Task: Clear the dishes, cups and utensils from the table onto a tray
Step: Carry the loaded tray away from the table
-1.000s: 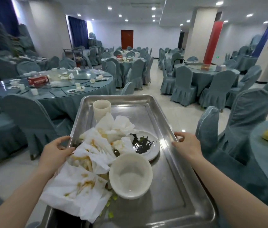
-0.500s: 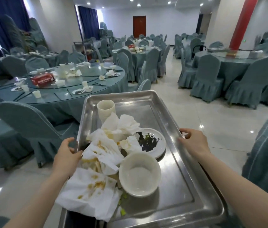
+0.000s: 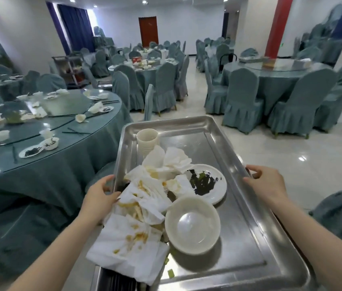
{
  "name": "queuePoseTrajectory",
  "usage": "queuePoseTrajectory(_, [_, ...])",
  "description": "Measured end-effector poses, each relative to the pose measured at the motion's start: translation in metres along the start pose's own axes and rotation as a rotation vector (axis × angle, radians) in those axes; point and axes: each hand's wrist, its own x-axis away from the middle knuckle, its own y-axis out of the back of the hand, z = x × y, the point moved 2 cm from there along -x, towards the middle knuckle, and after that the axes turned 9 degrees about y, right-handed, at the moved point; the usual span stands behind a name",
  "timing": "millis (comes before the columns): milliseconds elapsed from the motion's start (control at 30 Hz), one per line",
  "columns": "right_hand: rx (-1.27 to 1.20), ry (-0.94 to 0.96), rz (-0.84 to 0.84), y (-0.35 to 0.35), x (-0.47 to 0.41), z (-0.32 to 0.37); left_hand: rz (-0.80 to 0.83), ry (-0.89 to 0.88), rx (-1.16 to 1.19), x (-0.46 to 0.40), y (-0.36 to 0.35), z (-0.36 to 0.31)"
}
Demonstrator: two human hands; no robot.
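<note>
the tray (image 3: pixel 239 227), a shiny rectangular steel pan with a raised rim, is held out in front of the person, level, over the floor. the left hand (image 3: pixel 98 198) clasps its left rim at nine o'clock, thumb on top, fingers curled under. the right hand (image 3: pixel 267 184) clasps the right rim at three o'clock the same way. on the tray: a round off-white bowl (image 3: pixel 192 224) at centre, a flat plate (image 3: pixel 208 183) with dark green scraps at one o'clock from it, stacked ribbed cups (image 3: pixel 147 140) at eleven, and crumpled, sauce-stained napkins (image 3: pixel 138 211) spilling over the left rim. at ten o'clock of the tray stands a round table (image 3: pixel 46 164) under blue-grey cloth, with blurred dishes, perhaps chopsticks too.
</note>
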Motion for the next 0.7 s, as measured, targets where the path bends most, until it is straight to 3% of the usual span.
queuePoseTrajectory(433, [0.069, -0.029, -0.123, -0.035, -0.383, -0.090, 0.110, -0.050, 0.037, -0.352, -0.213, -0.193])
queuePoseTrajectory(700, [0.169, -0.054, -0.117, -0.051, -0.608, -0.139, 0.214, -0.003, 0.072, -0.549, -0.337, -0.316])
